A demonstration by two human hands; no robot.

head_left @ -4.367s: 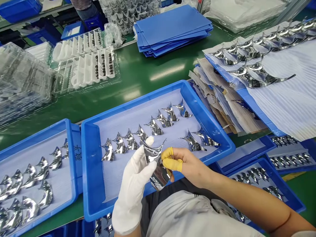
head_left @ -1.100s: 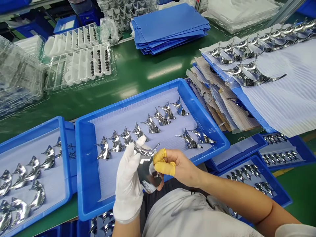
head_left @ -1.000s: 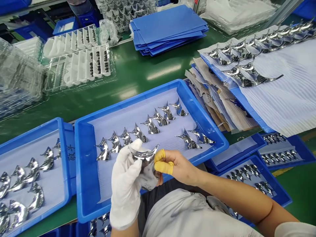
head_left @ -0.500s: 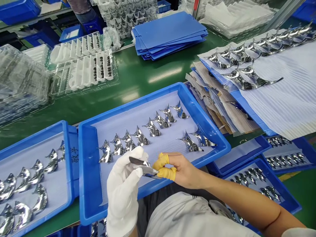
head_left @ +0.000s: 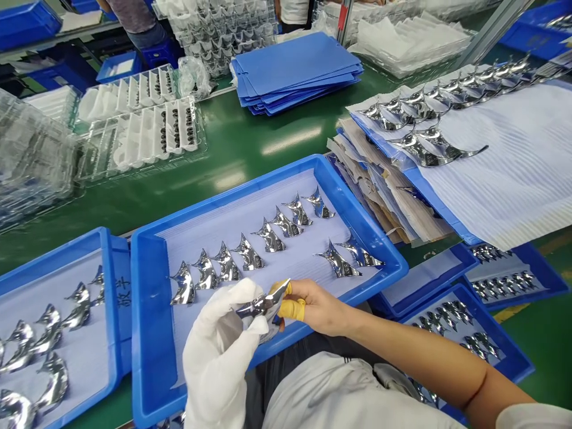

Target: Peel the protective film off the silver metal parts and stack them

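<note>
My left hand [head_left: 223,345], in a white glove, and my right hand [head_left: 313,307], with yellow finger cots on thumb and forefinger, both grip one shiny chrome curved part [head_left: 261,305] over the near edge of the middle blue tray [head_left: 152,310]. The part lies tilted, its pointed tip up to the right. In the tray, on a pale sheet, a row of several similar chrome parts [head_left: 250,253] runs diagonally, with two more chrome parts [head_left: 348,259] at the right.
A second blue tray [head_left: 114,333] with chrome parts lies left. More trays [head_left: 487,351] sit lower right. At right, chrome pieces [head_left: 424,143] rest on white sheets over stacked paper. Blue boards [head_left: 295,71] and clear blister trays [head_left: 143,125] stand behind on the green table.
Both hands turned the chrome part from upright and face-on to a flatter, edge-on tilt. The camera view shifted slightly, so trays sit further left and lower.
</note>
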